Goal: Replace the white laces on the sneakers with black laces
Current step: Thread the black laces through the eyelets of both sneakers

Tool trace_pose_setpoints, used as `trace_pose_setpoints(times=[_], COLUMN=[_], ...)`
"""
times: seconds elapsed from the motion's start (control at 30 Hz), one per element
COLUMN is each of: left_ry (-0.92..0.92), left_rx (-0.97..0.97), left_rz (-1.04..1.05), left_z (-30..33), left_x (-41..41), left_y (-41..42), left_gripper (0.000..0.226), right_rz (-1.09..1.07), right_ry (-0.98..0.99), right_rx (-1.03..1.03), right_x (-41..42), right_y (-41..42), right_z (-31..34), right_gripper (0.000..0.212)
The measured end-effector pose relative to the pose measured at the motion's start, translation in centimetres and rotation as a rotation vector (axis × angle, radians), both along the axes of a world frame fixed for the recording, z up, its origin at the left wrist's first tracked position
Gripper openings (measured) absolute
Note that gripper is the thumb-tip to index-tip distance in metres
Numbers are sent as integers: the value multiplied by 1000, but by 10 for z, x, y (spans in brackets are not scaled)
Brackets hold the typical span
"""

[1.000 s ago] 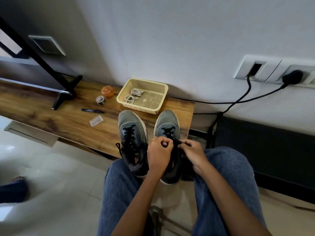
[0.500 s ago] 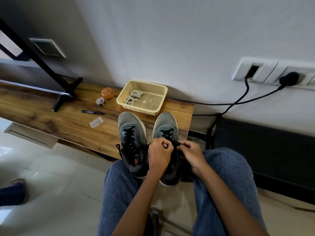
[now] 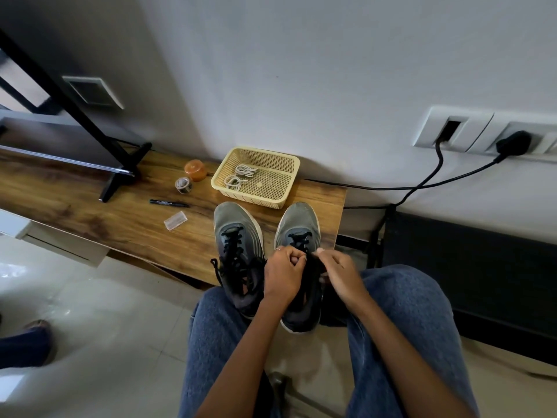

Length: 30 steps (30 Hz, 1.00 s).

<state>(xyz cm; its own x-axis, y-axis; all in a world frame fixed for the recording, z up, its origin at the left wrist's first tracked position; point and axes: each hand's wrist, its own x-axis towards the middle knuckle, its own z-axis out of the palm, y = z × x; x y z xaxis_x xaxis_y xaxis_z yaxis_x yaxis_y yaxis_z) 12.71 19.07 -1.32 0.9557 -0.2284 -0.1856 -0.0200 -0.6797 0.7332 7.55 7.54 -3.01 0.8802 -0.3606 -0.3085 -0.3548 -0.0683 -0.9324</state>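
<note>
Two grey sneakers side by side at the near edge of the wooden table (image 3: 90, 212), toes toward the wall. Left sneaker (image 3: 236, 236) fully threaded with black lace, one loose end dangling over its side. Over the right sneaker (image 3: 297, 227), both hands curled: left hand (image 3: 283, 274) and right hand (image 3: 339, 273) each pinching the black lace (image 3: 301, 238) near the tongue (exact hold hard to make out, probably one end apiece). White laces (image 3: 241, 176) coiled in the yellow basket (image 3: 280, 194) just behind the toes. Left of it: marker (image 3: 168, 203), tape roll (image 3: 184, 185).
</note>
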Motion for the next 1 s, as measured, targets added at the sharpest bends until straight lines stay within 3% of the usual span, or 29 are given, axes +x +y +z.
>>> trace_pose_setpoints(times=[0.33, 0.5, 0.6, 0.83, 0.9, 1.0], left_ry=[-51, -51, -82, -371, -458, -558], left_rx=[-29, -3, 41, 153, 143, 286], left_rz=[26, 24, 29, 65, 124, 78], left_z=[0, 2, 0, -1, 0, -1], left_x=[-9, -10, -14, -30, -39, -49], left_y=[-1, 0, 0, 4, 6, 8], left_gripper=[7, 9, 13, 21, 22, 29], right_rz=[-94, 22, -31, -290, -315, -269], right_ry=[0, 31, 109, 68, 55, 28], right_rx=[28, -180, -120, 55, 74, 17], right_x=[10, 13, 11, 6, 5, 3], right_y=[-1, -1, 2, 4, 4, 4], right_z=[1, 0, -1, 14, 17, 19], right_gripper=[20, 22, 21, 15, 15, 15])
